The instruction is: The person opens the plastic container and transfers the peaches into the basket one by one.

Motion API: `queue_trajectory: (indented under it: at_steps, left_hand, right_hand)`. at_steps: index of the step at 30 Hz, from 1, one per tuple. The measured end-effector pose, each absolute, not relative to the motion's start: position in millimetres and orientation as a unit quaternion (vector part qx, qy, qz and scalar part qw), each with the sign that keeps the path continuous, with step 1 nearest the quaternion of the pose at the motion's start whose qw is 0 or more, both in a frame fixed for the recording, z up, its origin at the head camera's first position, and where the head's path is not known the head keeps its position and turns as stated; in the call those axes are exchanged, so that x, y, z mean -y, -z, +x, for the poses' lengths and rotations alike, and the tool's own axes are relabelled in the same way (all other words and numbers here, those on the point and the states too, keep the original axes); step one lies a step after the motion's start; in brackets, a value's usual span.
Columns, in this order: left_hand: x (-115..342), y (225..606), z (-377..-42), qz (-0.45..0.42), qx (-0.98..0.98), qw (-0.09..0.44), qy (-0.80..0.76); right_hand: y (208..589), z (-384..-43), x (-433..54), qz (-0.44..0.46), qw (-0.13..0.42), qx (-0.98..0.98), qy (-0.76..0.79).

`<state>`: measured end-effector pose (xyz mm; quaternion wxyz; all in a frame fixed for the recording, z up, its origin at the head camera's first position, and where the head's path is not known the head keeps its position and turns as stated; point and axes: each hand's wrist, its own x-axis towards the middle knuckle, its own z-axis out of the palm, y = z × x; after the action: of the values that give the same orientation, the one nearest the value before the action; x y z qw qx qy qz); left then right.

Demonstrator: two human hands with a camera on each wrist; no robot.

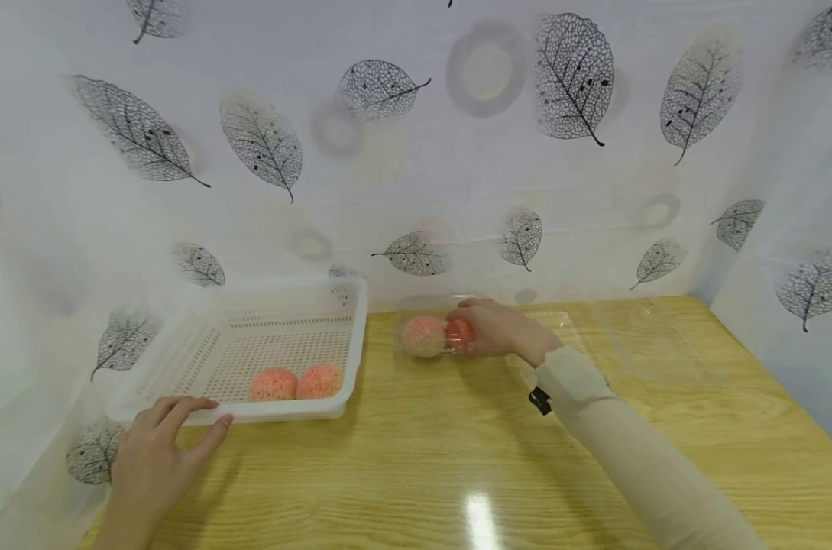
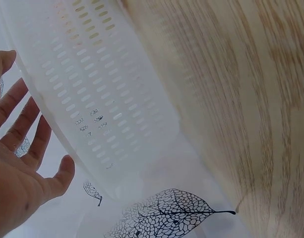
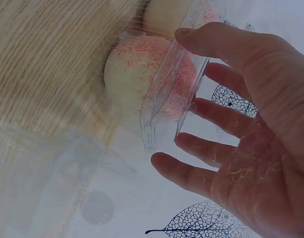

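Note:
My left hand rests at the front left rim of a white plastic basket, its fingers loosely spread. Two pink-speckled round balls sit side by side in the basket's front right corner. To the right of it, my right hand grips the right end of a clear plastic box. In the right wrist view, the thumb lies on the box's rim and the other fingertips sit along its far edge. Inside are two more balls, pale with pink specks.
Another clear plastic container lies behind my right forearm, and more clear plastic lies at the back right. Everything stands on a wood-grain table. A leaf-printed curtain hangs along the back and sides.

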<state>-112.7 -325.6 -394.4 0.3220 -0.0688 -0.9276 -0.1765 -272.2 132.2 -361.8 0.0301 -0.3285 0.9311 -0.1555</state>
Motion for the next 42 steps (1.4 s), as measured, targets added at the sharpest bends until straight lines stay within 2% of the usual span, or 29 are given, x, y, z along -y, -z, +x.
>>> queue_trajectory:
  at_steps: [7, 16, 22, 25, 32, 37, 42]
  left_hand:
    - [325, 394, -112, -0.065, 0.928, 0.319, 0.180]
    - [322, 394, -110, -0.055, 0.931, 0.317, 0.174]
    - [318, 392, -108, -0.056, 0.935, 0.305, 0.174]
    - [312, 391, -108, -0.076, 0.929, 0.313, 0.182]
    - [290, 391, -113, -0.156, 0.897, 0.375, 0.175]
    - [270, 389, -113, -0.192, 0.880, 0.388, 0.196]
    - [246, 389, -112, -0.242, 0.868, 0.368, 0.230]
  right_hand:
    - [361, -267, -132, -0.334, 0.020, -0.931, 0.147]
    - [361, -255, -132, -0.332, 0.033, -0.930, 0.154]
    - [362, -243, -134, -0.355, 0.016, -0.922, 0.155]
    - [362, -237, -135, -0.360, 0.016, -0.920, 0.153]
    - [361, -221, -137, -0.347, 0.036, -0.925, 0.151]
    - [360, -212, -137, -0.350, 0.029, -0.925, 0.143]
    - [361, -206, -138, -0.352, 0.009, -0.928, 0.124]
